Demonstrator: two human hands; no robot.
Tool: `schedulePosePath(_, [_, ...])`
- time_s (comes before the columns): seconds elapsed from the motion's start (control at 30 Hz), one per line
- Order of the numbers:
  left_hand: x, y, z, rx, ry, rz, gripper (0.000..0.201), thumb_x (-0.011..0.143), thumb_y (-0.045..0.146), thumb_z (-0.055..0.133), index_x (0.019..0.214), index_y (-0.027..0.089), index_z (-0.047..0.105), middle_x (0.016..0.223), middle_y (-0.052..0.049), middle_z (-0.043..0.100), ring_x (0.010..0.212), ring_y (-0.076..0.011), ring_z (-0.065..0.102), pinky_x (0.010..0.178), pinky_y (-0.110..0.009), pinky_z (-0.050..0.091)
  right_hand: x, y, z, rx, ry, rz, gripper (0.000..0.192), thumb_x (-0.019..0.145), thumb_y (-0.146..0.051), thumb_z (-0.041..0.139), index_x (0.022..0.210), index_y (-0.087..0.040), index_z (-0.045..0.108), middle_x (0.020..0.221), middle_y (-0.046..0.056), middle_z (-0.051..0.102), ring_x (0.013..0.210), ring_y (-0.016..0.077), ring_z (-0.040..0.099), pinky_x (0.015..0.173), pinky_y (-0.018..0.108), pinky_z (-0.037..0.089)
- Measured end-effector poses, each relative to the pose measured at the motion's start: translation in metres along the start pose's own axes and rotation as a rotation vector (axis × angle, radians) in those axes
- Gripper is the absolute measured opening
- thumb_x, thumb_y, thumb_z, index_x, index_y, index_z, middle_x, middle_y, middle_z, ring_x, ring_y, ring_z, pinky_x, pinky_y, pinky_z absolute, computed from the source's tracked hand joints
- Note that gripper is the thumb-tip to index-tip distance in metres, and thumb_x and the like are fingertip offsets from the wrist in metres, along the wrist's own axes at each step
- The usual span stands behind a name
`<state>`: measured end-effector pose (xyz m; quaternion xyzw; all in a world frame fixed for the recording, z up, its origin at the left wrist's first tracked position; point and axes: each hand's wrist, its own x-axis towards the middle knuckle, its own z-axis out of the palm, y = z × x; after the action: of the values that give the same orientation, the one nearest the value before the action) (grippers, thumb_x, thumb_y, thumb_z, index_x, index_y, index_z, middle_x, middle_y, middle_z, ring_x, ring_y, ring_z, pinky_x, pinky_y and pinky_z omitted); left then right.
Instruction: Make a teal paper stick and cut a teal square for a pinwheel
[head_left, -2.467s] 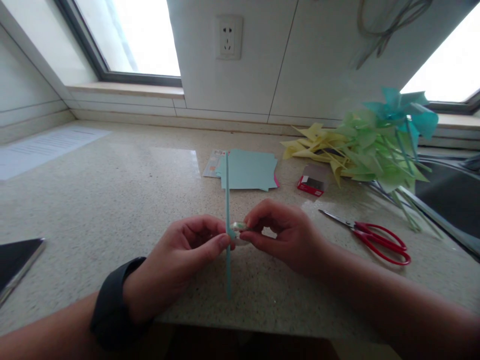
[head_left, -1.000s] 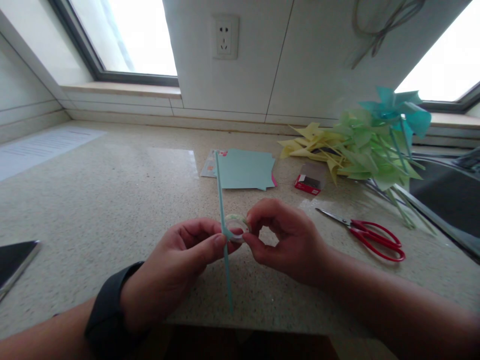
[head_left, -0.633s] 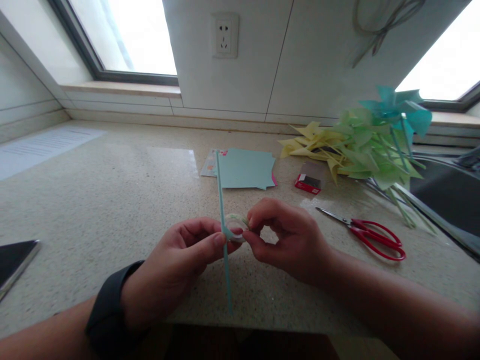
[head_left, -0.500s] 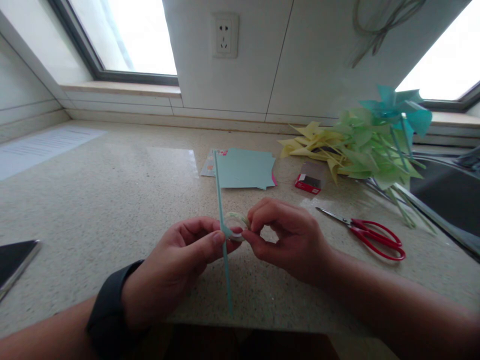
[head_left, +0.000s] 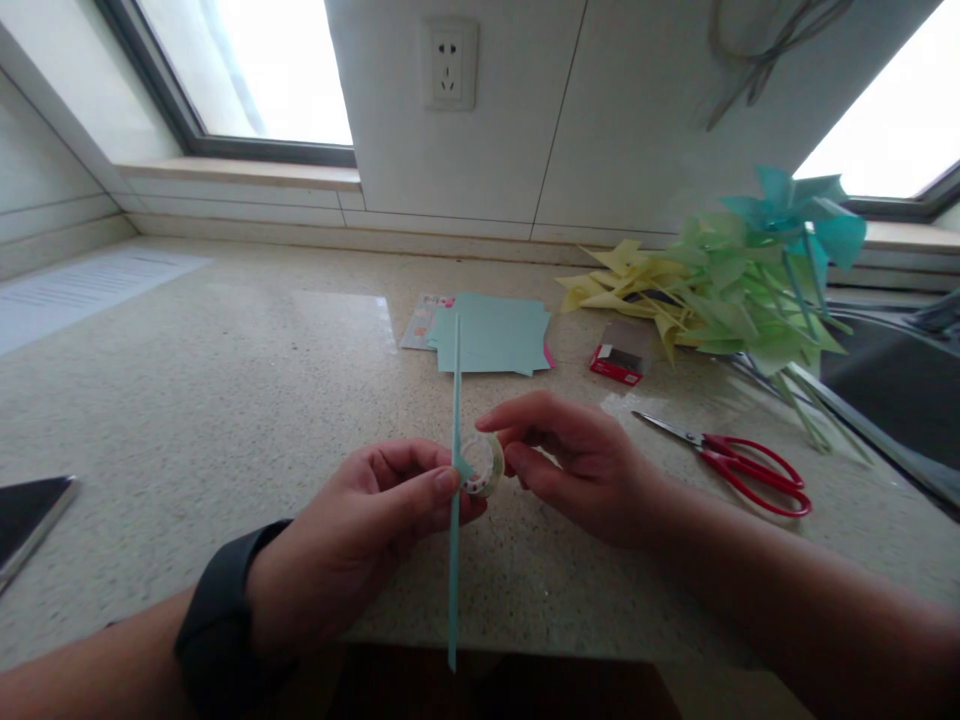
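A thin pale blue paper stick (head_left: 454, 560) stands nearly upright in front of me, pinched between the thumb and fingers of my left hand (head_left: 390, 510). Just right of the stick is a roll of clear tape (head_left: 493, 470), with the left fingertips beneath and behind it. A small pale blue flap shows between stick and roll. My right hand (head_left: 574, 460) is at the roll's right edge, its index finger stretched over the top and its thumb and other fingers bent against the side. The tape's free end cannot be made out.
Pale blue paper sheets (head_left: 495, 335) lie behind the hands. Red-handled scissors (head_left: 750, 475) and a small red box (head_left: 619, 365) are to the right. Yellow, green and blue paper pinwheels (head_left: 720, 280) lie beside the sink (head_left: 892, 380). A dark flat device (head_left: 30, 515) sits far left.
The stick has turned more upright and moved slightly right. The tape roll has turned to show more of its flat side. My right index finger has lifted from its pinch and stretched over the roll.
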<state>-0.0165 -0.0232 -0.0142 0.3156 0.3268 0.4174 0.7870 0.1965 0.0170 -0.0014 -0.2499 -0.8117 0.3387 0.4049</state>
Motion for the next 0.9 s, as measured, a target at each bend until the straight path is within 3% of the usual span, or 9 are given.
schedulePosePath(0.17, [0.001,0.001,-0.001,0.053,-0.053,-0.061,0.012,0.084,0.026,0.081,0.084,0.014,0.077,0.081,-0.003,0.078,0.075,-0.0086,0.070,0.070,-0.014,0.051,0.000,-0.001,-0.012,-0.157,-0.168,-0.075,0.022,0.081,-0.005,0.060,0.097,-0.017,0.069,0.075,0.000,0.068,0.063,0.0103,0.060,0.058,0.021,0.049])
schedulePosePath(0.37, [-0.001,0.001,-0.003,0.065,-0.082,-0.071,0.011,0.086,0.025,0.079,0.081,0.016,0.076,0.077,-0.001,0.077,0.073,-0.0080,0.070,0.067,-0.013,0.049,-0.001,-0.002,-0.015,-0.140,-0.349,0.058,0.023,0.080,-0.010,0.057,0.098,-0.015,0.069,0.060,-0.005,0.056,0.047,0.0066,0.044,0.046,0.018,0.036])
schedulePosePath(0.5, [-0.001,0.001,-0.003,0.055,-0.080,-0.083,0.010,0.084,0.025,0.080,0.081,0.016,0.076,0.076,-0.001,0.077,0.072,-0.0082,0.070,0.066,-0.013,0.050,-0.001,-0.008,-0.014,-0.133,-0.438,0.160,0.016,0.079,-0.014,0.056,0.090,-0.015,0.067,0.058,-0.006,0.049,0.048,0.0062,0.039,0.046,0.018,0.032])
schedulePosePath(0.63, [-0.001,0.002,-0.001,0.048,-0.064,-0.081,0.012,0.082,0.026,0.082,0.079,0.016,0.076,0.076,-0.002,0.078,0.071,-0.0086,0.071,0.066,-0.013,0.052,0.000,-0.010,-0.015,-0.093,-0.500,0.197,0.009,0.084,-0.020,0.058,0.088,-0.015,0.065,0.058,-0.007,0.047,0.050,0.0065,0.038,0.048,0.019,0.031])
schedulePosePath(0.9, [-0.003,0.001,-0.002,0.011,-0.045,-0.044,0.008,0.083,0.022,0.081,0.083,0.015,0.076,0.078,-0.002,0.078,0.074,-0.0098,0.073,0.070,-0.014,0.056,0.002,-0.007,-0.022,-0.034,-0.625,0.196,0.018,0.094,-0.029,0.053,0.092,-0.015,0.064,0.063,-0.005,0.049,0.055,0.0089,0.043,0.053,0.022,0.034])
